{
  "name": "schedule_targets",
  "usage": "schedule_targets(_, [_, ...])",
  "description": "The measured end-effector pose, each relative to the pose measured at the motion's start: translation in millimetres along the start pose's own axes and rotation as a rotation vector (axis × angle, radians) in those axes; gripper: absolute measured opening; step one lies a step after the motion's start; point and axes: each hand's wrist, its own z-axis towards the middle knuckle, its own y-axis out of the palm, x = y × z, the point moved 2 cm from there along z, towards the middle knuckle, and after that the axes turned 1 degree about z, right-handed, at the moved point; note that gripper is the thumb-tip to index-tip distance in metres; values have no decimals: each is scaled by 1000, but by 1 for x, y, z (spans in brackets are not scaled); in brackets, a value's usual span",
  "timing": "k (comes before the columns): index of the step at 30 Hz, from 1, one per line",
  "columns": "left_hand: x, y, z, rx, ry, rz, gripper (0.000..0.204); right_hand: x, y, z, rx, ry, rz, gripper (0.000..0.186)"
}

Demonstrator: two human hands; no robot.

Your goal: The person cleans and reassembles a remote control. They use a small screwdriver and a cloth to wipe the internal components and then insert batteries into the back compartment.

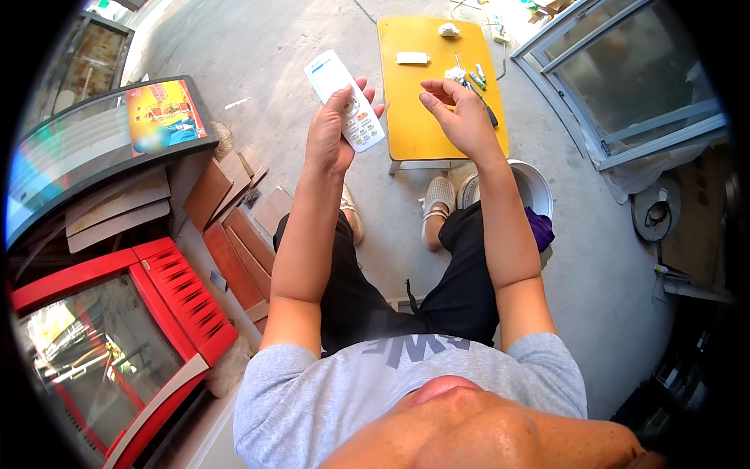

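In the head view, the left hand sits just left of centre in the upper half of the frame, its fingers wrapped round the lower part of a long white plastic remote control with a pale screen and rows of small buttons; the thumb lies across the button face and the remote's top end tilts toward the upper left. The right hand is just right of it, near but apart from the remote, palm turned inward, fingers loosely curled and half open, with nothing in its grasp. Behind both hands, at the upper centre, stands a low yellow rectangular table on the grey concrete floor. On the table lie a small white flat rectangular cover, a crumpled white scrap near its far edge, and green cylindrical batteries beside a thin dark-handled tool by the right hand's fingertips. Below the table, a white round bucket sits at the right of the person's sandalled feet. A red-framed glass cabinet fills the lower left, and reddish-brown tiles lean next to it.
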Motion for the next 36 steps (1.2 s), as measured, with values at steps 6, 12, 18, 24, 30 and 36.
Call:
schedule_targets(6, [13,2,11,-43,49,-79,47,12,-72,51,478,-51,-158,26])
schedule_targets(12, [24,2,22,-38,69,48,51,56,-93,73,497,139,-300,21])
schedule_targets(18, [25,7,29,-75,116,219,72,82,-81,75,195,431,-611,18])
schedule_targets(24, [19,15,39,-192,23,-23,58,80,-76,87,120,454,-739,20])
schedule_targets(30, [15,15,47,-229,-81,-183,49,78,-78,91,23,518,-737,20])
schedule_targets(36, [14,12,51,-378,-195,-400,53,73,-73,93,-51,525,-808,20])
